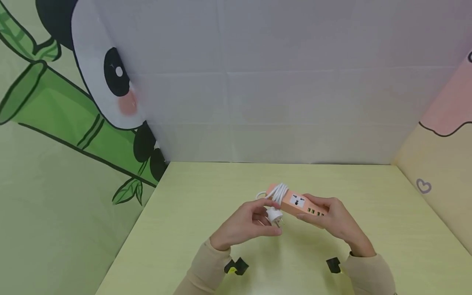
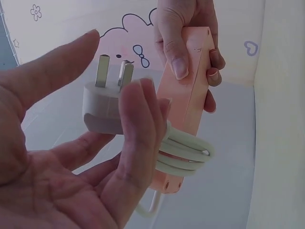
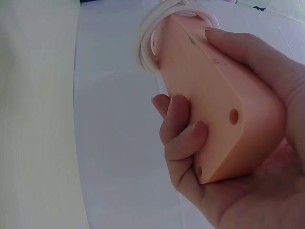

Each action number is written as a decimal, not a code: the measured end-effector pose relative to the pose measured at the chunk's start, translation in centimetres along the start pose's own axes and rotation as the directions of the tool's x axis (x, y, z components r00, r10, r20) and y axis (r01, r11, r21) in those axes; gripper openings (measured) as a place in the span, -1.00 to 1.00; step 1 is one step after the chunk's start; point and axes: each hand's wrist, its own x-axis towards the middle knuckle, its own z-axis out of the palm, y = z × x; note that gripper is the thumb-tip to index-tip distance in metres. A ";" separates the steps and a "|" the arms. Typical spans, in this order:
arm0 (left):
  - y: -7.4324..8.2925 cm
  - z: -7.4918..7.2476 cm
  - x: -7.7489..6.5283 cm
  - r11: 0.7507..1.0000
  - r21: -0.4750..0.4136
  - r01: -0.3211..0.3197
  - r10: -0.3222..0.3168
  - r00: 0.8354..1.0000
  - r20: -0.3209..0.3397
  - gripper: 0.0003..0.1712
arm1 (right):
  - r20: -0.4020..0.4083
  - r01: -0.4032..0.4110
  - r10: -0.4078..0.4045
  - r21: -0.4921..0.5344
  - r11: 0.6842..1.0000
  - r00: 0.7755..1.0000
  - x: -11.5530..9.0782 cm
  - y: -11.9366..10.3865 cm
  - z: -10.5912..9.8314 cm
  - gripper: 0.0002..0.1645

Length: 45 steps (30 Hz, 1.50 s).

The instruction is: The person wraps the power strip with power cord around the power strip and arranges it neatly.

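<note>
An orange power strip [image 1: 291,203] is held up above the table, white cable [image 1: 279,192] wrapped around its far end. My right hand [image 1: 330,215] grips the near end, thumb on one side and fingers around the other; the right wrist view shows the strip's plain underside [image 3: 205,81]. My left hand [image 1: 252,221] is around the white plug [image 2: 102,107], its thumb spread away from it and its fingers loosely bent beside and behind. One finger overlaps the plug's right side in the left wrist view. The metal prongs [image 2: 102,71] point toward the thumb side.
Below the hands lies a pale yellow table [image 1: 184,246]. Black tape pieces [image 1: 241,266] mark its surface near both sleeves. A grey-white back wall [image 1: 276,114] rises behind it, with a panda-and-bamboo panel [image 1: 73,106] at left and a pink-and-cream panel [image 1: 442,164] at right.
</note>
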 end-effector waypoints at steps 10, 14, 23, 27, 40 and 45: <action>-0.2 1.1 2.1 0.999 -0.031 0.023 -0.025 0.998 -0.062 -0.56 | 0.038 0.028 -0.029 0.008 1.000 0.999 1.4 1.7 -1.4 -0.17; -0.3 1.7 3.0 0.998 -0.025 0.052 -0.055 0.993 -0.106 -0.59 | 0.065 0.042 -0.044 0.023 0.999 0.997 1.8 2.3 -1.9 -0.16; 0.2 3.0 3.0 0.997 0.036 0.067 -0.058 0.974 -0.218 -0.53 | 0.100 0.097 -0.099 0.028 0.995 0.990 0.7 1.2 -1.4 -0.20; 0.4 3.7 2.9 0.993 0.110 0.047 -0.016 0.965 -0.263 -0.54 | 0.129 0.150 -0.151 0.021 0.989 0.980 0.3 0.9 -1.0 -0.23; 0.2 3.2 1.9 0.939 0.345 0.003 0.132 0.921 -0.367 -0.62 | 0.142 0.167 -0.169 0.029 0.986 0.975 -0.6 0.6 0.1 -0.28; -0.2 2.6 0.4 0.874 0.482 0.067 0.158 0.898 -0.410 -0.52 | 0.138 0.135 -0.136 0.020 0.991 0.981 -1.8 0.0 1.4 -0.25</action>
